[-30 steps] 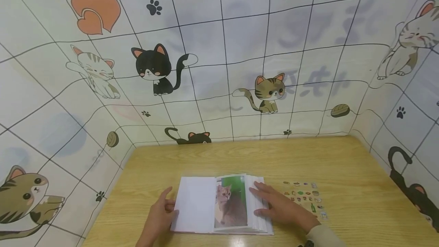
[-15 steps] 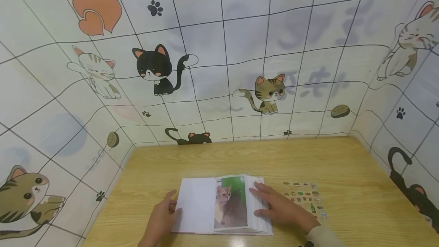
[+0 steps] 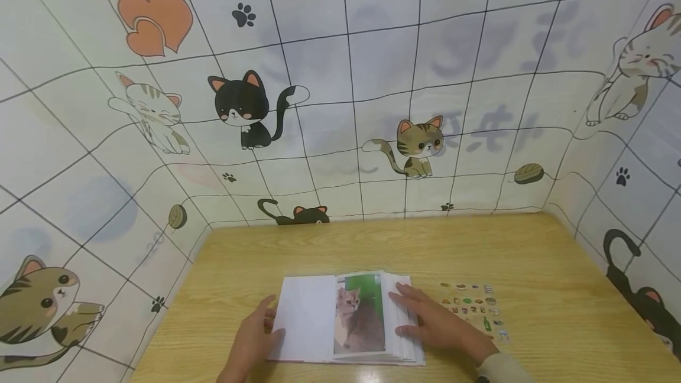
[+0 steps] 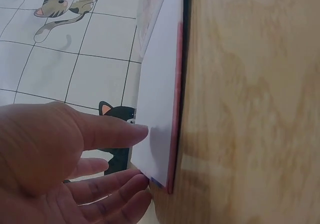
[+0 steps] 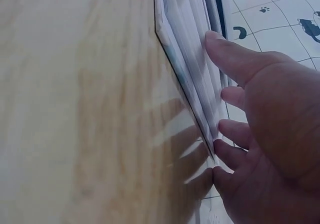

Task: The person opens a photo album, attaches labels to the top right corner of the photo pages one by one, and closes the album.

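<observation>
A photo album (image 3: 305,319) lies spread open on the wooden table. Its left side is a plain white inner cover; on the right a photo of a cat (image 3: 359,318) tops a thick stack of sleeves (image 3: 396,324). My left hand (image 3: 252,336) is at the album's left edge, thumb over the white cover and fingers by the reddish rim (image 4: 177,99). On the other side my right hand (image 3: 433,318) rests with spread fingers on the sleeves' right edge. In the right wrist view, its thumb (image 5: 230,54) lies along the page edges. Neither hand visibly grips anything.
A transparent sheet of small food stickers (image 3: 473,306) lies on the table (image 3: 372,247), right of the album and partly behind my right hand. Cat-printed grid cloth (image 3: 330,105) walls the table at the back and both sides.
My left hand has shifted slightly right, so its thumb reaches a little farther over the white cover. My right hand and the album stay in place. The head view has shifted slightly.
</observation>
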`<state>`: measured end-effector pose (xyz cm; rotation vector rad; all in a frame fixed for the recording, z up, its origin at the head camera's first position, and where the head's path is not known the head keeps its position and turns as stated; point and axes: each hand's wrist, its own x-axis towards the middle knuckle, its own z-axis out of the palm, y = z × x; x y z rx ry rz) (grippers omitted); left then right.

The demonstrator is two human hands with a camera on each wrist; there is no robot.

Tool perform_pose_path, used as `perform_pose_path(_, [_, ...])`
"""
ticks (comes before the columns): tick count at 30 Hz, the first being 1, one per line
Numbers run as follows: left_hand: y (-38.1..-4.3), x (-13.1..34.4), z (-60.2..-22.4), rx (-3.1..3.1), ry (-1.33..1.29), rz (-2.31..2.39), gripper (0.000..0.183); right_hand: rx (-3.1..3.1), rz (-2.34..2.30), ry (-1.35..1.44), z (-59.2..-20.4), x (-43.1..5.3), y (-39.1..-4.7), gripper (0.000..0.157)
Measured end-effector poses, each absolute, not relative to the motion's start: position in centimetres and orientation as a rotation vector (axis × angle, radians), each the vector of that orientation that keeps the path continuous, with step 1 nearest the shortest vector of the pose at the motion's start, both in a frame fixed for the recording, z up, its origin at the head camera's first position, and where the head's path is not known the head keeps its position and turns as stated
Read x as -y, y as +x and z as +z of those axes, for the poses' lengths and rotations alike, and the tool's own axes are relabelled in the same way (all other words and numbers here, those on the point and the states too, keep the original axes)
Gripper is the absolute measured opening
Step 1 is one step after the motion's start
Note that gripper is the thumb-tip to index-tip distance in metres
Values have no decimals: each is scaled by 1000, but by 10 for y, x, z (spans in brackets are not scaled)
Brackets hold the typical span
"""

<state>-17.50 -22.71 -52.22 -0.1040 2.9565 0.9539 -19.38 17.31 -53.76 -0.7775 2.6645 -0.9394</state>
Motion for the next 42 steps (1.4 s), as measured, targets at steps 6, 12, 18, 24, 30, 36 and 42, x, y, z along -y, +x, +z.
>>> perform_pose_path(6, [-175, 225, -520, -2939, -103, 941, 70, -2672, -948, -801, -534, -174, -191, 73])
perform_pose_path(12, [-174, 222, -521, -2949, -82, 932, 66, -2721, -955, -746, -530, -182, -192, 71])
perform_pose_path(18, [-169, 216, -521, -3019, -13, 899, 59, -2778, -1028, -743, -530, -205, -195, 66])
perform_pose_path(24, [-167, 210, -522, -3081, 47, 856, 54, -2860, -1027, -700, -526, -230, -192, 63])
perform_pose_path(30, [-166, 200, -520, -3067, 96, 917, 50, -2875, -1064, -637, -524, -250, -191, 62])
perform_pose_path(36, [-163, 187, -513, -3046, 249, 993, 47, -2863, -1115, -521, -525, -267, -192, 58])
perform_pose_path(42, [-161, 169, -510, -3149, 602, 1000, 42, -2920, -1065, -417, -525, -281, -191, 58])
